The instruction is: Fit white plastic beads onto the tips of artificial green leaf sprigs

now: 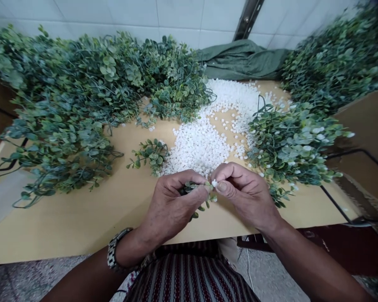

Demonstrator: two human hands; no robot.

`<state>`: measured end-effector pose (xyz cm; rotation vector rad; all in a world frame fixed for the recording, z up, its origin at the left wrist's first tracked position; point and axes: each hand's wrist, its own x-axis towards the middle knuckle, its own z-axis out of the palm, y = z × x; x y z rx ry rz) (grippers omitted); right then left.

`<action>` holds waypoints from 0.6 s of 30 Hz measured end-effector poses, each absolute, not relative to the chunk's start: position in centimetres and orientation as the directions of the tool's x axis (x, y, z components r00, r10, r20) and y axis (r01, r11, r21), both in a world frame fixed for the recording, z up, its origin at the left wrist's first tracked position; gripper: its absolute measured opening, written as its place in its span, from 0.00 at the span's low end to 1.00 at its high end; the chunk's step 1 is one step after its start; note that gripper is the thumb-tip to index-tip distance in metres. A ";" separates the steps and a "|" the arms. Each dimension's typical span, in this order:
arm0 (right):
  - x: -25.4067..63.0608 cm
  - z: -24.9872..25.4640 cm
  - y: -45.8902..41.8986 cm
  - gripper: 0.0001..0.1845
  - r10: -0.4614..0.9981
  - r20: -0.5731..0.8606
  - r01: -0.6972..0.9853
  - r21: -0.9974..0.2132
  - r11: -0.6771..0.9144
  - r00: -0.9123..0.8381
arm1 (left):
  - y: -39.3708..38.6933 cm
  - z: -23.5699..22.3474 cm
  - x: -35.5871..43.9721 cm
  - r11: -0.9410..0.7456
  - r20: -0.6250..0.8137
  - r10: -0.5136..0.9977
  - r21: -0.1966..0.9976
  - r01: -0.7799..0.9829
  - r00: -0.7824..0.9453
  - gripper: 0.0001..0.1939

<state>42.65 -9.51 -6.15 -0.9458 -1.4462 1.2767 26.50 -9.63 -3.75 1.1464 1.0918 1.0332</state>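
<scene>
My left hand [173, 201] is closed around a small green artificial leaf sprig [198, 188] just above the near edge of the tan table [82, 218]. My right hand [242, 191] pinches a tiny white bead [214, 183] against the sprig's tip, thumb and forefinger pressed together. Both hands meet at the middle. Behind them lies a loose heap of white beads [201, 142], and a single leafy sprig [149, 154] rests on the table to its left.
A big pile of green artificial foliage [66, 105] covers the table's left and back. Another pile with white beads attached [290, 142] lies at the right, more greenery [337, 58] behind it. A green cloth [239, 61] sits against the tiled wall. Cardboard [368, 121] stands at the right.
</scene>
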 end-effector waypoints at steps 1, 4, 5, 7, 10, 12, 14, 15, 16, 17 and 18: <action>42.6 -6.2 -9.5 0.09 0.956 0.157 -0.044 -0.988 0.151 -0.247 | -9.6 -3.7 26.5 0.120 -0.110 0.980 0.992 -0.051 0.165 0.04; 42.6 -6.3 -9.6 0.08 0.957 0.160 -0.025 -0.987 0.158 -0.240 | -9.6 -3.5 26.7 0.127 -0.121 0.979 0.991 -0.029 0.162 0.05; 42.6 -6.3 -9.7 0.07 0.957 0.166 -0.013 -0.986 0.168 -0.238 | -9.6 -3.5 26.8 0.130 -0.124 0.980 0.991 -0.025 0.157 0.05; 42.5 -6.3 -9.7 0.07 0.955 0.186 0.012 -0.981 0.194 -0.232 | -9.5 -3.5 26.8 0.131 -0.127 0.982 0.991 -0.020 0.143 0.05; 42.4 -6.3 -9.8 0.06 0.951 0.219 0.044 -0.971 0.234 -0.220 | -9.5 -3.5 26.8 0.133 -0.131 0.983 0.991 -0.005 0.127 0.05; 42.3 -6.4 -9.8 0.06 0.948 0.236 0.066 -0.965 0.255 -0.214 | -9.4 -3.5 26.8 0.135 -0.134 0.983 0.991 0.003 0.128 0.06; 42.3 -6.5 -9.9 0.05 0.944 0.256 0.085 -0.957 0.278 -0.209 | -9.4 -3.4 26.8 0.136 -0.136 0.982 0.991 0.009 0.130 0.05; 42.3 -6.5 -9.9 0.05 0.942 0.265 0.094 -0.953 0.288 -0.205 | -9.4 -3.4 26.9 0.138 -0.139 0.981 0.990 0.012 0.133 0.05; 42.3 -6.6 -9.9 0.05 0.942 0.271 0.102 -0.950 0.295 -0.200 | -9.4 -3.4 26.9 0.142 -0.143 0.980 0.990 0.015 0.138 0.05; 42.3 -6.6 -9.9 0.05 0.942 0.274 0.110 -0.948 0.298 -0.195 | -9.4 -3.4 26.9 0.144 -0.145 0.979 0.989 0.015 0.141 0.05; 42.3 -6.6 -9.9 0.05 0.942 0.276 0.117 -0.946 0.301 -0.191 | -9.4 -3.4 27.0 0.145 -0.145 0.979 0.989 0.012 0.145 0.05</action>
